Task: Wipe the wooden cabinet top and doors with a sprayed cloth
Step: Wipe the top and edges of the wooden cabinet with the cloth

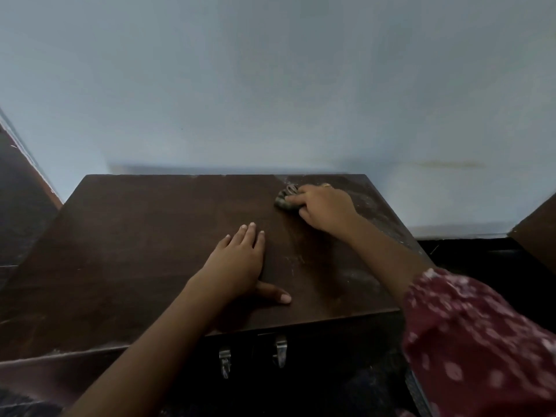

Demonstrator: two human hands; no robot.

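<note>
Dark brown wood fills the lower half: a cabinet top (pixel 150 236), flat, w/ its back edge near a pale blue wall (pixel 270 85). At far left a dark wooden panel (pixel 21 206) leans or stands beside the cabinet; can't tell which.

Left side of the top looks cleaner and even in tone. Left hand (pixel 240 260) lies palm-down about mid-surface, fingers together and pointing toward the wall, thumb spread out to the right toward the front edge. It's flat and open, holding nothing, just resting on the wood. Forearm runs back to the bottom-left corner, bare.

Below the front edge, approx centre, the cabinet doors (pixel 331 356) are in shadow, w/ two small metal handles (pixel 281 350) side by side, one on each door. Detail there is too dark to read.

Right of centre, near the back edge, a small crumpled greenish-grey cloth (pixel 284 198) sits on the top. Right hand (pixel 322 206) is closed over it, fingers curled around the wad and pressing it onto the wood; a ring (pixel 326 185) shows on one finger. Dusty pale smears mark the surface around and right of the cloth, and more near the front-right corner. Right arm has a maroon sleeve (pixel 481 341) w/ pale spots, blurred.

At far right, dark floor (pixel 481 251) and another brown wooden edge (pixel 538 230).
</note>
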